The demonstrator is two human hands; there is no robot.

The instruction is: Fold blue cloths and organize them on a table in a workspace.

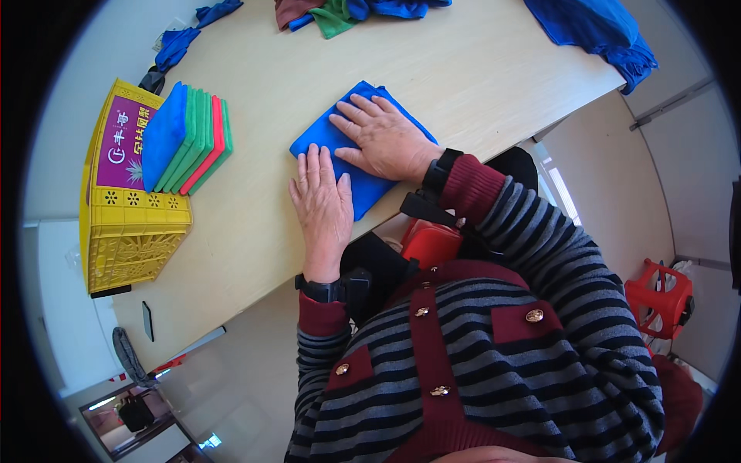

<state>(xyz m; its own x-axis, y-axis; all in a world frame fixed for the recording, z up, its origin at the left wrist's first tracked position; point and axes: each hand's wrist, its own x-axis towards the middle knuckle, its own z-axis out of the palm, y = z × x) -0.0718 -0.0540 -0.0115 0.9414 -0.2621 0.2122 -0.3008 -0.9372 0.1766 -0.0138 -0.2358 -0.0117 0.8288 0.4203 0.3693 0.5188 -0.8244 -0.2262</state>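
A blue folded cloth [369, 202] lies flat near the front edge of the table. Both palms rest on it. My left hand [322, 204] covers its left corner, fingers straight and pointing away from me. Spread across its upper middle is my right hand [384, 139], fingers apart. Neither hand grips the fabric; parts of the cloth under the palms are hidden. To the left stands a row of folded cloths [197, 143] in blue, green and red, leaning beside a yellow crate.
The yellow plastic crate [135, 224] with a purple label stands at the table's left edge. Loose blue, green and brown cloths [363, 9] lie at the far side. A blue cloth heap [594, 35] hangs over the right edge. A red stool [660, 301] stands on the floor at right.
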